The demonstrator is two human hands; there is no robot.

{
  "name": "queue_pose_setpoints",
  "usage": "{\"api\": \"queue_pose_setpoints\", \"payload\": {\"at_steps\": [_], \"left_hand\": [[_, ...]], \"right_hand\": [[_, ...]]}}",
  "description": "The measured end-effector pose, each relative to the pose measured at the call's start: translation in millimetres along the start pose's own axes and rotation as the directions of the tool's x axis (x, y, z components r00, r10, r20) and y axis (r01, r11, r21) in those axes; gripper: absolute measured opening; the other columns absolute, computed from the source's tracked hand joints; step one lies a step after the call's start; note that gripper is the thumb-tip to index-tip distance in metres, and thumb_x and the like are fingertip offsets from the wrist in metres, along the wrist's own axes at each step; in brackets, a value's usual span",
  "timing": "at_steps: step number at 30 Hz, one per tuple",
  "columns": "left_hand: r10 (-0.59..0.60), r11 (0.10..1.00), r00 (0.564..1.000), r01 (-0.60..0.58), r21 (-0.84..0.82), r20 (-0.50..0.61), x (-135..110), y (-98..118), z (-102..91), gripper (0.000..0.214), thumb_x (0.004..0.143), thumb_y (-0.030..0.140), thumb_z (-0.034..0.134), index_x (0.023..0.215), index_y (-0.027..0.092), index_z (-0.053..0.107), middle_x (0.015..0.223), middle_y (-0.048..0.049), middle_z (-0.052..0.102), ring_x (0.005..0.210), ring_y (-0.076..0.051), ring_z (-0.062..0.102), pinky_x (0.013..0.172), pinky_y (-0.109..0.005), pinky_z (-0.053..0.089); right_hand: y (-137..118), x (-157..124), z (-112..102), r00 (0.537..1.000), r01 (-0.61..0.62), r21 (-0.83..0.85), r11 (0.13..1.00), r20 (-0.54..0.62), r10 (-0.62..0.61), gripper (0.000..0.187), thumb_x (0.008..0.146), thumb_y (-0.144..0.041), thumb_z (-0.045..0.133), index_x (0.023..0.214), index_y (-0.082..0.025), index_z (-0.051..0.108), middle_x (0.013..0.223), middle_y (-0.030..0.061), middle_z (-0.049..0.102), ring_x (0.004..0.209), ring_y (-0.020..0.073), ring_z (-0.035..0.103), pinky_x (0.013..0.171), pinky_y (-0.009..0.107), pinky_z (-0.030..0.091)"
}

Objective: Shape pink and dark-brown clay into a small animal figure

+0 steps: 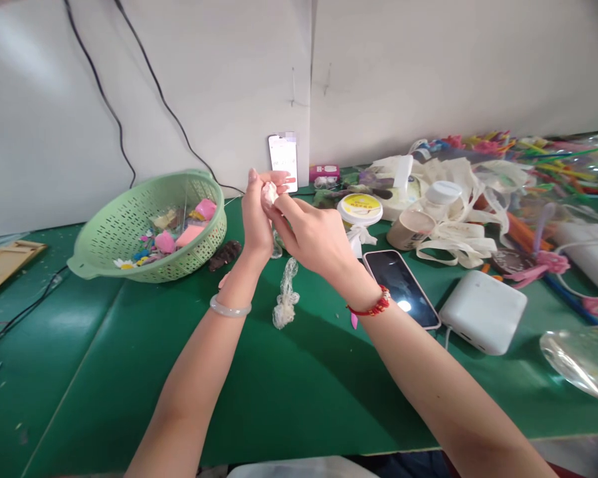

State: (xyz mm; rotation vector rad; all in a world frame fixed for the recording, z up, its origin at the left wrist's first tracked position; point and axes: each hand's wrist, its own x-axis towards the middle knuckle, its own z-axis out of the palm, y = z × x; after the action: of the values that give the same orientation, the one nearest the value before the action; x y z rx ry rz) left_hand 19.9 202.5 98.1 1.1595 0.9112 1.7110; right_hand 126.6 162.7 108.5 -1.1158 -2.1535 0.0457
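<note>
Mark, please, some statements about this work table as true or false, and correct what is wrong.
1. The left hand and the right hand both touch a small whitish lump. True.
2. The red beaded bracelet is on the left wrist. False: it is on the right wrist; the left one wears a pale bangle.
3. A green colander stands to the left of both hands. True.
4. The upright phone has a dark screen. False: its screen is lit.
5. The crumpled clear plastic lies inside the colander. False: it lies on the green table.
</note>
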Motion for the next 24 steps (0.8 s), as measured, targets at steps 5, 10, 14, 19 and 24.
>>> {"api": "queue_pose_setpoints", "payload": {"at_steps": [5, 10, 14, 19, 24], "left_hand": [[-0.013, 1.000, 0.999, 0.014, 0.016, -0.040, 1.3, -0.9, 3.8, 0.053, 0.106, 0.051, 0.026, 0.083, 0.021, 0.064, 0.099, -0.0088, 0.073, 0.116, -0.028, 0.065, 0.105, -0.044, 0.047], [-0.045, 0.999, 0.997, 0.044, -0.015, -0.069, 2.2, -4.0, 3.1, 0.050, 0.104, 0.051, 0.030, 0.081, 0.022, 0.064, 0.098, -0.0086, 0.074, 0.117, -0.027, 0.065, 0.103, -0.042, 0.050], [-0.040, 0.999, 0.998, 0.039, -0.018, -0.042, 4.0, -9.1, -1.4, 0.052, 0.100, 0.062, 0.034, 0.081, 0.023, 0.063, 0.104, -0.0103, 0.073, 0.123, -0.029, 0.062, 0.104, -0.042, 0.050], [-0.021, 1.000, 0.999, 0.022, 0.022, -0.027, 3.9, -11.3, -2.9, 0.057, 0.099, 0.068, 0.033, 0.083, 0.022, 0.063, 0.102, -0.0091, 0.073, 0.124, -0.029, 0.061, 0.102, -0.042, 0.050], [0.030, 0.997, 0.999, -0.027, 0.066, -0.036, 1.4, -11.8, -1.6, 0.060, 0.097, 0.072, 0.037, 0.084, 0.020, 0.066, 0.092, -0.0073, 0.070, 0.106, -0.025, 0.066, 0.092, -0.037, 0.050]], "right_hand": [[3.4, -1.3, 3.0, 0.998, 0.061, -0.044, 0.997, 0.024, -0.060, 0.025, 0.102, -0.019, 0.033, 0.110, -0.018, 0.057, 0.083, 0.0064, 0.065, 0.062, 0.0139, 0.046, 0.055, 0.030, 0.023], [6.1, -0.3, 2.1, 0.997, 0.062, -0.040, 0.997, 0.051, -0.060, 0.027, 0.103, -0.020, 0.031, 0.109, -0.017, 0.058, 0.083, 0.0065, 0.065, 0.061, 0.0136, 0.043, 0.056, 0.030, 0.023], [8.1, 0.6, -1.1, 0.998, 0.017, 0.019, 1.000, 0.065, -0.018, 0.026, 0.105, -0.033, 0.035, 0.102, -0.017, 0.055, 0.082, 0.0064, 0.063, 0.061, 0.0142, 0.044, 0.056, 0.030, 0.023], [11.2, 1.3, -0.3, 0.999, -0.010, 0.096, 0.995, 0.039, 0.007, 0.021, 0.105, -0.033, 0.037, 0.098, -0.019, 0.052, 0.081, 0.0045, 0.061, 0.060, 0.0135, 0.044, 0.057, 0.029, 0.023], [19.0, 1.9, 5.4, 0.999, -0.012, 0.307, 0.952, -0.043, 0.026, 0.020, 0.105, -0.027, 0.038, 0.088, -0.022, 0.047, 0.071, -0.0006, 0.052, 0.058, 0.0125, 0.041, 0.059, 0.026, 0.030]]}}
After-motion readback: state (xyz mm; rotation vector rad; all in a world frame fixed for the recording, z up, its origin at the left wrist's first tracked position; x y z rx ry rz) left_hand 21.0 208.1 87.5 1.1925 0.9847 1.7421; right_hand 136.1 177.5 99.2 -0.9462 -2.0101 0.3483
